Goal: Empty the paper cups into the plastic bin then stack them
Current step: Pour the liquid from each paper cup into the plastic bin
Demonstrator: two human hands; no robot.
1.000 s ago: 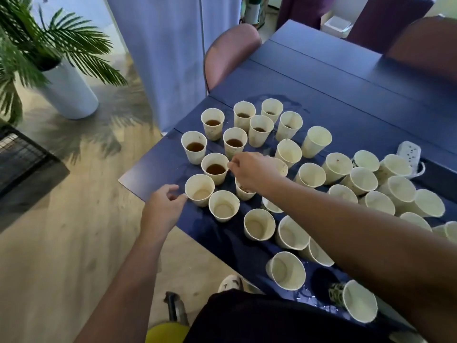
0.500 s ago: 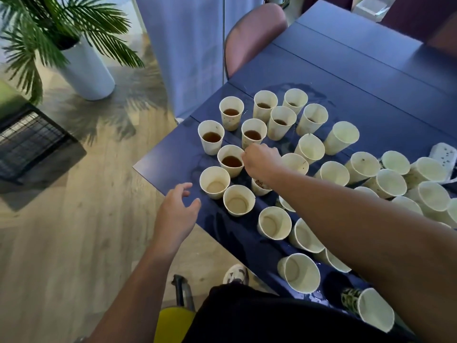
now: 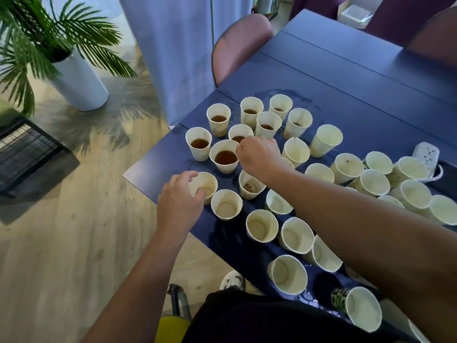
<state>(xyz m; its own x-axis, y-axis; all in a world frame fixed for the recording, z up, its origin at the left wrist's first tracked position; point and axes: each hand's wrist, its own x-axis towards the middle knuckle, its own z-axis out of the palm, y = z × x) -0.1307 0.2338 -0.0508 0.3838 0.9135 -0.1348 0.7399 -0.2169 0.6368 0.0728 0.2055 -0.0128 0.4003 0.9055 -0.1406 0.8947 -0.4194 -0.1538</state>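
Right hand [image 3: 257, 154] pinches rim of full cup [image 3: 224, 157], ready to lift; left hand [image 3: 180, 196] grips near-empty cup [image 3: 204, 185] for stacking.

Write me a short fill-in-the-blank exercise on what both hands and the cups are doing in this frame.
1. The left hand grips the rim of a cup near the table's ____ corner.
2. The right hand pinches the rim of a cup holding ____ liquid.
3. The table top is dark ____.
4. The potted plant stands on the ____.

Missing words: near-left; brown; blue; floor
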